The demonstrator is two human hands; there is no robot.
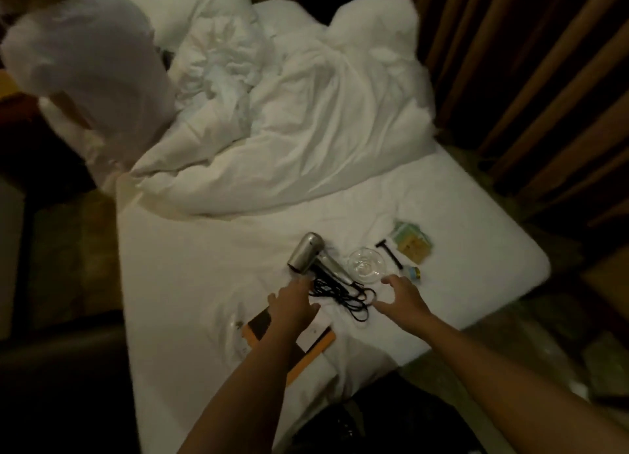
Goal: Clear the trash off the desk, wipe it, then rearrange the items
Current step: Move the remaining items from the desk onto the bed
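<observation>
Two hands of ours reach over a cluster of small things in the lower middle of the frame, and neither has hold of anything. Our left hand [294, 305] hangs with fingers spread and relaxed, its fingertips at the left edge of a tangled black cord [343, 295]; we cannot tell whether they touch it. Our right hand [401, 295] is also wide open, thumb and fingers splayed, just right of the cord and just below a clear glass dish [367, 263].

The cord runs up to a silver hair dryer [308, 252], which lies on its side just left of the dish. Right of the dish lies a black razor [391, 254], and beyond it some greenish packets [413, 244]. A small bottle [413, 272] lies near the razor's lower end. Under our left wrist is a flat dark board with an orange edge [260, 324], partly hidden by the arm.

All of this rests on a white sheet [204, 266] covering a bed. A crumpled white duvet [306, 130] fills the upper middle, with a pillow [190, 7] at the top. A blurred person in white [92, 62] bends at the upper left. Brown curtains [527, 62] hang along the right.
</observation>
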